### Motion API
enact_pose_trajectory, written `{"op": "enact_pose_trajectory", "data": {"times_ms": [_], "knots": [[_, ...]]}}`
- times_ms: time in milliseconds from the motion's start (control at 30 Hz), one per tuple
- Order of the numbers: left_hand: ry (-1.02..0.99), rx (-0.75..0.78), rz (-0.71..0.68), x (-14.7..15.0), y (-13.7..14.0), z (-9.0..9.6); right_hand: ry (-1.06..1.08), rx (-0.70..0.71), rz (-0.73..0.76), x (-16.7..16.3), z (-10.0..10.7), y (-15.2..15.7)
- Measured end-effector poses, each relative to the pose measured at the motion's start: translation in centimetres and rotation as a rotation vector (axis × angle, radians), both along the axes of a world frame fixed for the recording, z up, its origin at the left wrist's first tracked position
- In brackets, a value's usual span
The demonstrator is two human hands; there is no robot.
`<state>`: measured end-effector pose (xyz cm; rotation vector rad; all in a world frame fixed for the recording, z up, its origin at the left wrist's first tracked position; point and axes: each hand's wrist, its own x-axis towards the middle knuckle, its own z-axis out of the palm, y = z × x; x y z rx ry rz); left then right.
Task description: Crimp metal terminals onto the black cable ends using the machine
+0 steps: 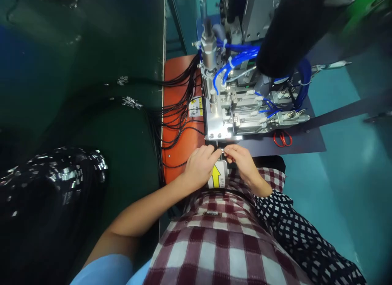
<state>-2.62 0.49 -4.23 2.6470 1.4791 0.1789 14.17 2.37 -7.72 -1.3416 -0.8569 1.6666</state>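
Observation:
My left hand (200,164) is closed at the front edge of a silver metal machine fixture (216,125), its thumb and fingers pinched together. A thin black cable (175,167) runs across the orange surface and under this hand. Facing it, my right hand (241,160) pinches a small silver connector-like piece (223,150) between thumb and fingertips. The two hands nearly meet at this piece, just in front of the fixture. Below them is a plate with a yellow arrow (216,175). The fingers partly hide what they grip.
Several black cables (180,113) cross the orange tabletop (174,154) to the dark green surface, where silver cable ends (131,102) lie. A large cable bundle (67,170) rests at left. Red-handled scissors (282,139) lie right of the fixture; blue air tubes (239,58) arch above it.

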Motion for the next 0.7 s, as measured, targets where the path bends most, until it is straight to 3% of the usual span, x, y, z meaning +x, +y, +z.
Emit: {"op": "enact_pose_trajectory", "data": {"times_ms": [133,267,433,533,700], "knots": [[-0.124,-0.019,0.020,-0.4,-0.2,-0.1,0.002,0.005,-0.010,0.1,0.2,0.1],[-0.273,-0.069,0.120,-1.9,-2.2,-0.2,-0.016,0.027,0.007,0.1,0.4,-0.1],[-0.065,0.008,0.346,-3.3,-6.2,-0.7,-0.005,0.048,0.021,0.1,0.1,-0.1],[-0.005,0.048,0.362,-3.5,-7.0,-1.0,0.000,0.057,0.031,0.2,-0.1,0.0],[0.033,0.091,0.331,-4.0,-5.7,-1.3,0.001,0.060,0.029,0.5,-0.4,0.0]]}}
